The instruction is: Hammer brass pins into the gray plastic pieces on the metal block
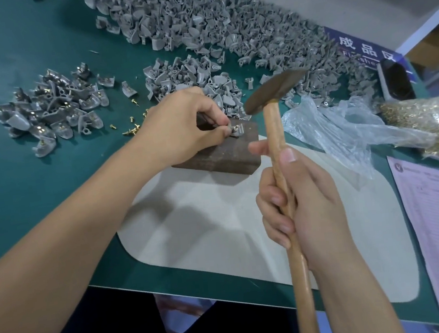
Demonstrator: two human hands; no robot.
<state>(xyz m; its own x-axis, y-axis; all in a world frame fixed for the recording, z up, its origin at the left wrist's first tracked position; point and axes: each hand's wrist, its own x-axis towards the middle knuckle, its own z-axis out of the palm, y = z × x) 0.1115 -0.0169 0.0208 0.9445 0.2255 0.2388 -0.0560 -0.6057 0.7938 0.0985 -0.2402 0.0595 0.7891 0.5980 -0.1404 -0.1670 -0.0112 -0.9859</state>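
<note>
The left hand (181,127) pinches the gray piece (235,131) steady on the metal block (223,157), so the right hand (304,200), gripping the raised hammer (272,91), can strike.

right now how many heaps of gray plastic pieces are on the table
3: a small heap with brass pins fitted at the left, a middle heap behind the left hand, and a large heap along the back. Their edges blur together, so the split is rough.
</note>
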